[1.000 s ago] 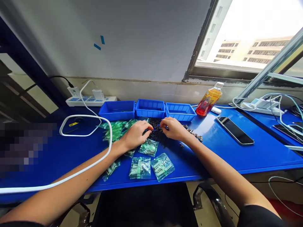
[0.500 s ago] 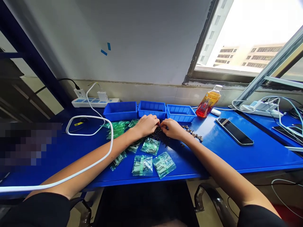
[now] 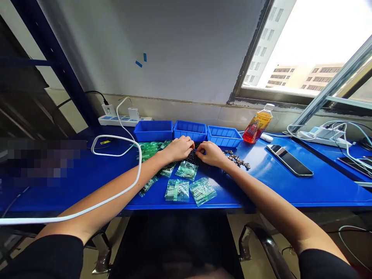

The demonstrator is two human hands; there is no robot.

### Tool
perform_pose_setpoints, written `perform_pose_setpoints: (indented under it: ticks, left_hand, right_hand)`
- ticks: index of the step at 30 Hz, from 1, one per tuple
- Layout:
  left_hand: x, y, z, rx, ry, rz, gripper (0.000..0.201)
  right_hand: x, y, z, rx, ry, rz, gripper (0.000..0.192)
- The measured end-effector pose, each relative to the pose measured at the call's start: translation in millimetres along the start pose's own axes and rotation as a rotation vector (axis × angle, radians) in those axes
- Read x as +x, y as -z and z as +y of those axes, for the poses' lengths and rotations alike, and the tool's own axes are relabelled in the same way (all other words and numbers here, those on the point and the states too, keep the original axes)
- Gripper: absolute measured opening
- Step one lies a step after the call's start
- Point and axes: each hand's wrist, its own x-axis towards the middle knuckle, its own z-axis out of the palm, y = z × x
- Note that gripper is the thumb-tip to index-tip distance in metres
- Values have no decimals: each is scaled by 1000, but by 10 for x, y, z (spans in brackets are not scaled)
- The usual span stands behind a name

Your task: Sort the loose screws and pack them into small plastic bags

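Observation:
My left hand (image 3: pixel 180 148) is closed, fingers curled down over a pile of small dark screws (image 3: pixel 191 157). Just across from it, my right hand (image 3: pixel 212 154) is pinched, thumb against fingers, at the pile's right edge. Whatever either hand grips is too small or hidden to make out. Brownish screws (image 3: pixel 236 159) lie loose to the right of my right hand. Beneath and left of my left forearm are green plastic packets (image 3: pixel 149 149). Nearer me lie three clear-green packets with metal pieces inside, among them a left one (image 3: pixel 177 190) and a right one (image 3: pixel 202 191).
Three blue bins, left (image 3: pixel 153 131), middle (image 3: pixel 190 131) and right (image 3: pixel 224 136), stand behind my hands. A drink bottle (image 3: pixel 257 126) and a phone (image 3: pixel 290 160) are on the right. A white cable (image 3: pixel 116 197) crosses over my left forearm. Power strips (image 3: pixel 124 120) stand at the back.
The camera view has shifted slightly, so the table sits a little higher. My hands have moved slightly apart, still over the dark screws.

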Motion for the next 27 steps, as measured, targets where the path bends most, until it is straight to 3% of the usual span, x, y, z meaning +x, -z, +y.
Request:
perform_pose_setpoints:
  ticks: [4, 14, 27]
  left_hand:
    - [-20, -43, -45, -106, -10, 63, 26]
    - [-52, -81, -83, -260, -27, 283, 17]
    - [-82, -62, -33, -323, -9, 298, 11]
  right_hand:
    - [3, -17, 14, 38, 24, 33, 9]
    - [19, -38, 59, 175, 96, 260, 11]
    - [-2, 26, 37, 191, 140, 280, 12]
